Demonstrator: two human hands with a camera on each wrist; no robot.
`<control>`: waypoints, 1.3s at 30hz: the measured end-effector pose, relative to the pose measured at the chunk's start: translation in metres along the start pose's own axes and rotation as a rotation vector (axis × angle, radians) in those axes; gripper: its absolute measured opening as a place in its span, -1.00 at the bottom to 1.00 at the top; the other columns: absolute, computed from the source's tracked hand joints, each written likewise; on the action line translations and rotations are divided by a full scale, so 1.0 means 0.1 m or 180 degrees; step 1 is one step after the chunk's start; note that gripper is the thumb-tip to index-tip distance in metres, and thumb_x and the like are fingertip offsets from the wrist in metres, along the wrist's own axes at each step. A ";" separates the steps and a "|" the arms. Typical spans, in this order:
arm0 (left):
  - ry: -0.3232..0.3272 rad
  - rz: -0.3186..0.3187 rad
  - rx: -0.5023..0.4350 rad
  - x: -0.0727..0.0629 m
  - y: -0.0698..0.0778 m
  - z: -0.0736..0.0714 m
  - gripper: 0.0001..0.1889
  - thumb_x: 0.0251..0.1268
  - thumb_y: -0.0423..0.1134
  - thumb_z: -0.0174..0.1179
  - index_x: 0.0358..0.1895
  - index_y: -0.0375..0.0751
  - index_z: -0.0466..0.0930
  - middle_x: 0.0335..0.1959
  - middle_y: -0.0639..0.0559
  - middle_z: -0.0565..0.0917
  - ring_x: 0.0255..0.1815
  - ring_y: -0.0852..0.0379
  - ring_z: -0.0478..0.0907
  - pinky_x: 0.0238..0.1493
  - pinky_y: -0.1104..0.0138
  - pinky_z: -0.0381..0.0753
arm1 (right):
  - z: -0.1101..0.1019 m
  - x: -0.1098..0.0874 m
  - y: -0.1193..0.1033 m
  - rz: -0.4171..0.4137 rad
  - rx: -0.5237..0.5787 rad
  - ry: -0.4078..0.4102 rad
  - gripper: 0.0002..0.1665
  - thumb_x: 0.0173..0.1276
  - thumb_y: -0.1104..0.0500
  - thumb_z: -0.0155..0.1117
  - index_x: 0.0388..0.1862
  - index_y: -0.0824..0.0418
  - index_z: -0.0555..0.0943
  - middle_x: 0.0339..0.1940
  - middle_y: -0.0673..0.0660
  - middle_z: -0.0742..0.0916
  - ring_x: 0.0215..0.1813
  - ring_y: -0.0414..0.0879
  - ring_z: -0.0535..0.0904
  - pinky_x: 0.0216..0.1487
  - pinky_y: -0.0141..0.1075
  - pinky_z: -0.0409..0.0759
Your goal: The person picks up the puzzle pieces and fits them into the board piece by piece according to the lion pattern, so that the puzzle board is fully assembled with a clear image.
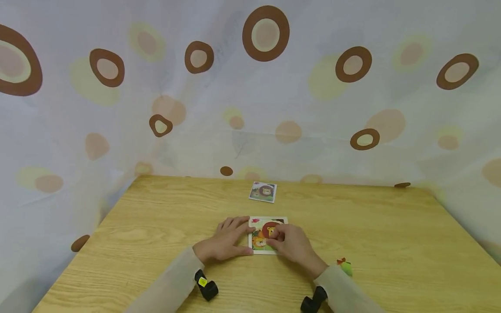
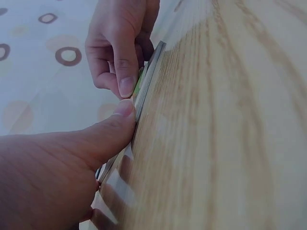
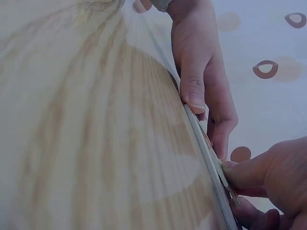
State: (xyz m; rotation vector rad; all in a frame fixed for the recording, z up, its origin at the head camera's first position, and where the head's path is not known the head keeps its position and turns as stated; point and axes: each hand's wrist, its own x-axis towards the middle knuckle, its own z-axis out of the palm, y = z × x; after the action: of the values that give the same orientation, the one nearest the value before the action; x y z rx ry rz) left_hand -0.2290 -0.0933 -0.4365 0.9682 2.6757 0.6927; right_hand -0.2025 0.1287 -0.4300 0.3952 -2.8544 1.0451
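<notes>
A square jigsaw puzzle (image 1: 256, 251) with a lion picture and a white border lies flat on the table. My left hand (image 1: 227, 241) rests at its left side, fingers stretched toward the far corner and thumb against the near edge. From the right, my right hand (image 1: 295, 247) reaches over the board and pinches a thin puzzle piece (image 3: 231, 188) between thumb and fingers. In the right wrist view that piece is slightly tilted at the board's surface. The fingers cover part of the lion picture.
A smaller lion picture card (image 1: 263, 192) lies farther back on the wooden table (image 1: 176, 208). Beside my right forearm is a green and red piece (image 1: 345, 267), partly hidden by the sleeve. A patterned curtain (image 1: 219, 95) hangs behind the table.
</notes>
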 end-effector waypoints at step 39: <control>0.0010 0.0030 -0.0096 0.01 0.03 -0.02 -0.41 0.30 0.04 0.22 0.33 -0.13 0.39 0.50 -0.21 0.10 0.43 -0.24 0.04 0.34 -0.22 -0.01 | -0.06 0.03 0.20 -0.0961 -0.0057 -0.0340 -0.83 0.17 0.19 0.45 -0.22 0.15 0.77 -0.40 -0.04 0.56 -0.43 -0.30 0.30 -0.42 -0.45 0.33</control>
State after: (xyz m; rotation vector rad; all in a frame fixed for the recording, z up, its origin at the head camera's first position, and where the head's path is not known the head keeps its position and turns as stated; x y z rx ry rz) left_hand -0.2289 -0.0913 -0.4338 0.9733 2.6573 0.7350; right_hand -0.2106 0.1470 -0.4375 0.8725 -2.7699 0.9661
